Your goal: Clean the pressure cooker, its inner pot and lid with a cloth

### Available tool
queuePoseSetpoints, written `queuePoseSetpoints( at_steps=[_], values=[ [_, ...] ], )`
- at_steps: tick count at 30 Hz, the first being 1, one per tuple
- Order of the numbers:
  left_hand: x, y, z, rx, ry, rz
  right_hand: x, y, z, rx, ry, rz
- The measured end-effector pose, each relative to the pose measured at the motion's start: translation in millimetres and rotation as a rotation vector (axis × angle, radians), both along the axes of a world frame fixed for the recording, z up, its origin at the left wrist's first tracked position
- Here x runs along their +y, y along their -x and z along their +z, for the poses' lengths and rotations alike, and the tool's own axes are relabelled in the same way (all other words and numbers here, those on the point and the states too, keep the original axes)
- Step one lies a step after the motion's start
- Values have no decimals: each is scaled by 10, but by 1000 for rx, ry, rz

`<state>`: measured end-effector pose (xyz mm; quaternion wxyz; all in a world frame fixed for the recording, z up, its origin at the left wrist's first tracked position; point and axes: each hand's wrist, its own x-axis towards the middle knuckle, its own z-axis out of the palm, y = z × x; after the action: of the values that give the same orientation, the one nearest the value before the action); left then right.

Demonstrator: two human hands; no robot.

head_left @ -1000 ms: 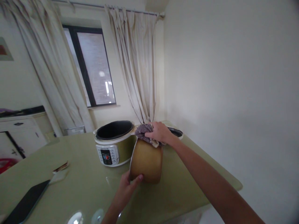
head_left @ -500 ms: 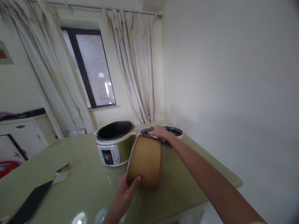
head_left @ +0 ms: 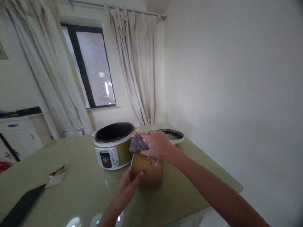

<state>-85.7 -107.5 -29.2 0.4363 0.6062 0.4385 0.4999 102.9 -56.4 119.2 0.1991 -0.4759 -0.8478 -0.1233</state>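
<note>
A gold-coloured inner pot [head_left: 151, 173] lies tilted on its side on the green glass table [head_left: 82, 189]. My left hand [head_left: 129, 187] grips its rim near the bottom, thumb across the outside. My right hand [head_left: 157, 145] presses a grey-purple cloth [head_left: 137, 143] against the pot's upper side, fingers closed on the cloth. Just behind stands the open pressure cooker base [head_left: 113, 145], with a dark inside and a control panel on its front.
The cooker's lid [head_left: 172, 135] lies flat behind my right hand. A dark tablet [head_left: 21, 208] and a small flat object [head_left: 56, 171] lie at the table's left. White wall to the right, curtains [head_left: 137, 66] and window behind, white cabinet [head_left: 16, 138] far left.
My right hand with the cloth has slid from the pot's far top edge towards me and down over its upper side. The pot looks less tall in view; my left hand keeps its grip.
</note>
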Motion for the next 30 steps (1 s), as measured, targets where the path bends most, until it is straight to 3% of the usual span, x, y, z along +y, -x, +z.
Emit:
queuePoseSetpoints(
  at_steps=[3, 6, 11, 15, 19, 24, 30],
  values=[
    [-11, 30, 49, 14, -3, 36, -19, -36, 15, 37, 25, -9],
    [-33, 74, -7, 7, 44, 69, 83, -88, 41, 112, 58, 7],
    [32, 82, -334, 25, 69, 3, 327, -144, 56, 234, 109, 4],
    [65, 11, -508, 56, -12, 68, 532, -192, 48, 354, 191, -2],
    [-12, -39, -420, 60, -36, 136, 697, -208, 15, 397, 258, 8],
    [-166, 54, -264, 70, -18, 125, 896, -202, -116, 326, 355, -163],
    [-209, 158, -221, 48, -21, 125, 1018, -248, -283, 301, 417, -150]
  ],
)
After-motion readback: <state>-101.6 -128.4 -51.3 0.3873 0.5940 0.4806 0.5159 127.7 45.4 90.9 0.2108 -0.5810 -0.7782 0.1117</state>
